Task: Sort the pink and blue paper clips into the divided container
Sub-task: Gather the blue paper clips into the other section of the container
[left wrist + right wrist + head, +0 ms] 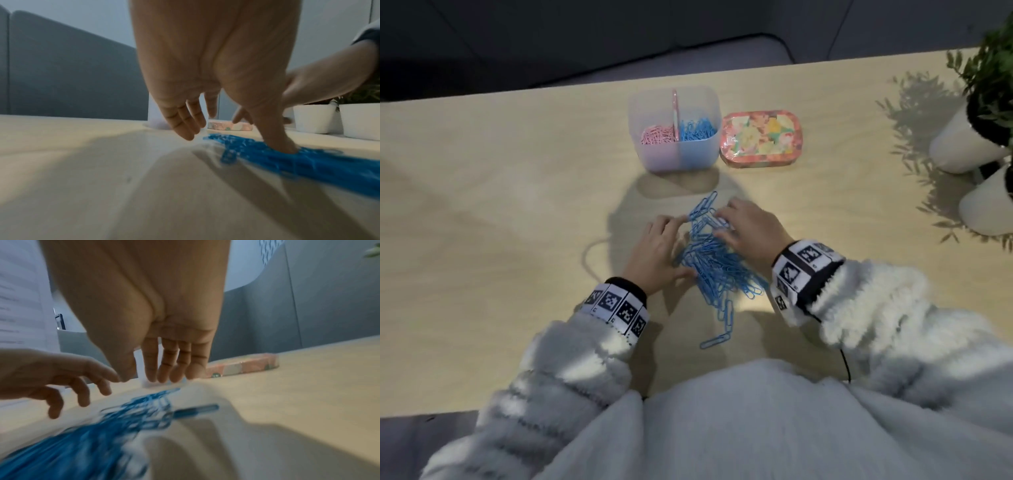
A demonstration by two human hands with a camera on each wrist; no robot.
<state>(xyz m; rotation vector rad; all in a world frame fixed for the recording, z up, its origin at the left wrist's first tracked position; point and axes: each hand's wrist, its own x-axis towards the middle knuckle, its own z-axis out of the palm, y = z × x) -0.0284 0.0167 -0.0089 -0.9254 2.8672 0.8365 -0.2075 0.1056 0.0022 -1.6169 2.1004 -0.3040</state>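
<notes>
A loose pile of blue paper clips (714,263) lies on the wooden table (500,205), in front of me. My left hand (678,243) rests at the pile's left edge, fingers spread and fairly straight, its thumb (285,146) pressing into the clips. My right hand (722,224) touches the far right part of the pile with straight fingers (164,369) pointing down. Neither hand holds a clip that I can see. Behind the pile stands the clear divided container (678,157), with pink clips (657,135) in its left half and blue clips (697,129) in its right half.
A flowered tin (760,137) lies right beside the container. Two white plant pots (962,144) with green leaves stand at the table's right end. A thin cable (590,253) curves on the table left of my left hand.
</notes>
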